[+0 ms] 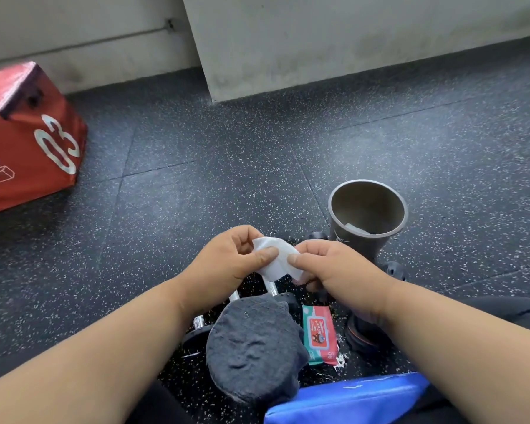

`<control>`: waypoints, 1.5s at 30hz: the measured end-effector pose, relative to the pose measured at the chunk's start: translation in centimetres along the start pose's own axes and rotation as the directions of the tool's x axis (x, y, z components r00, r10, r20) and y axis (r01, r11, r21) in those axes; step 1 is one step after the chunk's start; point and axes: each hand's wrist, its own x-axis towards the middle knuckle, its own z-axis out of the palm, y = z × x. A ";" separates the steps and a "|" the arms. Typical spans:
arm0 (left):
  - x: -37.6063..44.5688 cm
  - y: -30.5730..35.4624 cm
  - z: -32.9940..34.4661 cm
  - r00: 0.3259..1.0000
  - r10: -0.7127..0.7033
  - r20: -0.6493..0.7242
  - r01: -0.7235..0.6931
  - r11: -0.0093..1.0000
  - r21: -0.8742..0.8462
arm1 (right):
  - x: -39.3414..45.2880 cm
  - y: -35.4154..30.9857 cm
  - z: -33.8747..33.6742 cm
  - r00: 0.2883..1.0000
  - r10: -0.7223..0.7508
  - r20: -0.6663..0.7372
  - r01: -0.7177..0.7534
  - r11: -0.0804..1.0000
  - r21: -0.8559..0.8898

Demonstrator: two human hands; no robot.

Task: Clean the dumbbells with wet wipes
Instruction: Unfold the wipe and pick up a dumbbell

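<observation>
Both hands up over the floor (227, 154), mid-frame, sharing one white wet wipe (276, 261). Left hand (227, 261) w/ fingers curled, thumb pressed on top of wipe's left part, pinching it. Right hand (328, 264) likewise curled, thumb and fingers pinching wipe's right edge. Wipe crumpled/partly folded between them, off the floor.

Dumbbells (270, 289) on floor directly below hands: chrome handles visible just under the wipe, dark heads mostly hidden by forearms and by a foot in a dark grey sock (251, 353). Another dark head showing right of right hand, near the bin; exact count of dumbbells can't tell.

Wet wipe pack (320, 335), red/green w/ cartoon label, flat on floor just right of the sock, btwn sock and right forearm. Small white scraps beside its lower right corner.

Dark round bin (367, 215) upright on floor, beyond and right of right hand, open top, something white lying inside at bottom.

Red soft box (28, 139) marked "03" at floor's far left edge, near the grey wall (349, 35). Blue pad (346, 399) at bottom edge of view, right of the sock. Floor dark rubber w/ white speckles.
</observation>
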 end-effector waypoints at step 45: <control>0.7 0.3 -2.1 0.983 -0.122 0.138 0.167 0.904 -0.393 | -0.1 -2.0 0.7 0.998 0.000 -0.070 0.024 0.942 0.336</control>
